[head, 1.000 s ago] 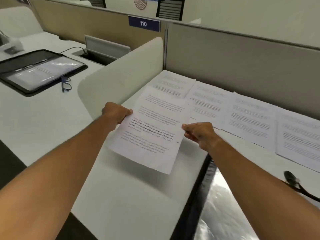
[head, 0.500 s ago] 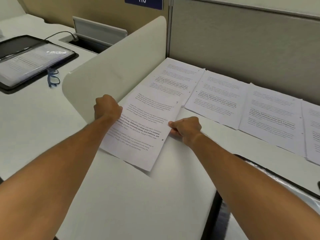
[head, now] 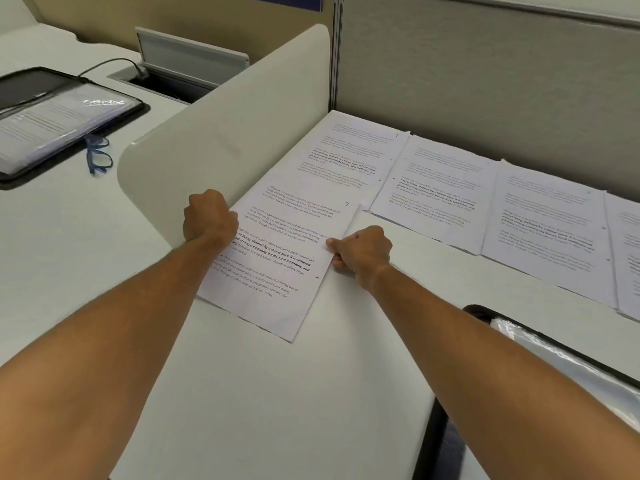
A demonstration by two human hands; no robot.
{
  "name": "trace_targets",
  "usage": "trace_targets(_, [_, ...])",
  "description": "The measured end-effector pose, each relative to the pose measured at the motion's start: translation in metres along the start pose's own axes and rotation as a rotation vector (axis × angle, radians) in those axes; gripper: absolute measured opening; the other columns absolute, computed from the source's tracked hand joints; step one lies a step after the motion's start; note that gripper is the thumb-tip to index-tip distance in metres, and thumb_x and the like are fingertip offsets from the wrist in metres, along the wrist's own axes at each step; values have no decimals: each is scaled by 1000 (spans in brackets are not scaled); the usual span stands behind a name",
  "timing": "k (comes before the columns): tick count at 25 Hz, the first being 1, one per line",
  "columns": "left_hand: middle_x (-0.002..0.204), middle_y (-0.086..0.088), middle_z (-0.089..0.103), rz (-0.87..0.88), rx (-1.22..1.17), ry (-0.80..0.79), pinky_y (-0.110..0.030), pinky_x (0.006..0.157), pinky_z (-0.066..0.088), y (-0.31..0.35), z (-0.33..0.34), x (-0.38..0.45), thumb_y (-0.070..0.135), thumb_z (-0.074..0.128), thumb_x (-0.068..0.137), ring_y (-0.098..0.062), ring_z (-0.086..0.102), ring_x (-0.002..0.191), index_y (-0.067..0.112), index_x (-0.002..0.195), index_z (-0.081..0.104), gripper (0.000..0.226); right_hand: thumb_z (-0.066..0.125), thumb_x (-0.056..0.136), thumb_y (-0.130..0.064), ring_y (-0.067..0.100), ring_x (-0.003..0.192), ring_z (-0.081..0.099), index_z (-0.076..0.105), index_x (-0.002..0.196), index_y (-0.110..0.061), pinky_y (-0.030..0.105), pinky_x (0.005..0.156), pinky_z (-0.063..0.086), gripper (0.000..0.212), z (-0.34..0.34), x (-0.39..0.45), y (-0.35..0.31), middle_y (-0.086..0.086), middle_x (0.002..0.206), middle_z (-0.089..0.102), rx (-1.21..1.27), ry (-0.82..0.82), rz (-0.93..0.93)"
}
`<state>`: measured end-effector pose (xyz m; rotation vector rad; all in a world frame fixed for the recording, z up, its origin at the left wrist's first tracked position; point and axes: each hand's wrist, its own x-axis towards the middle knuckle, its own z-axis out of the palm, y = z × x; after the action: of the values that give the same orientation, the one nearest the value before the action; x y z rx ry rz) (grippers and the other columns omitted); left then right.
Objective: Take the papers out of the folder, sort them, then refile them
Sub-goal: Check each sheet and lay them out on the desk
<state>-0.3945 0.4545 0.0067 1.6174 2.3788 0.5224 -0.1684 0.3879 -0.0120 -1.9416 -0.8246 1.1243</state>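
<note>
Pinched at both side edges, the sheet (head: 277, 268) lies flat at the desk's (head: 277, 393) centre: left hand (head: 209, 216) grips at 9 o'clock, right hand (head: 360, 252) at 3. It overlaps the leftmost page (head: 349, 150) of the row toward 12 o'clock, probably starting a second sorted rank; the folder (head: 568, 358) waits at 4 o'clock.

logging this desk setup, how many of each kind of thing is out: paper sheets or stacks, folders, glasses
Paper sheets or stacks: 5 (held sheet, stack by the divider, second stack, third stack, one cut off at the right edge)
Folders: 2 (left desk, lower right)
Glasses: 1
Total: 8
</note>
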Motion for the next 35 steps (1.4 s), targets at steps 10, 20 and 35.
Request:
trace_targets(10, [161,-15,15,534,165,-79,-44,119,15,30,18,-64,60,48,91,-31,16,147,14,155,15,86,49,91,-64,32,144,25,28,154,-18,46,113,27,80,-34,-23,14,13,159,27,-843,202,-593])
trace_targets(20, [162,-8,-16,843,181,-144,-46,120,-6,97,48,-164,74,20,81,-27,-13,150,22,155,-12,96,32,90,-73,32,152,-16,-11,158,-24,48,121,-7,95,-142,-56,61,13,164,-20,-927,317,-544])
trace_targets(35, [161,-8,-22,1278,110,-307,-49,120,-8,299,115,-447,74,21,80,-27,-19,148,18,154,-16,100,24,85,-76,31,151,-18,-16,157,-20,50,123,-6,99,-447,-156,220,16,163,-20,-885,683,-175])
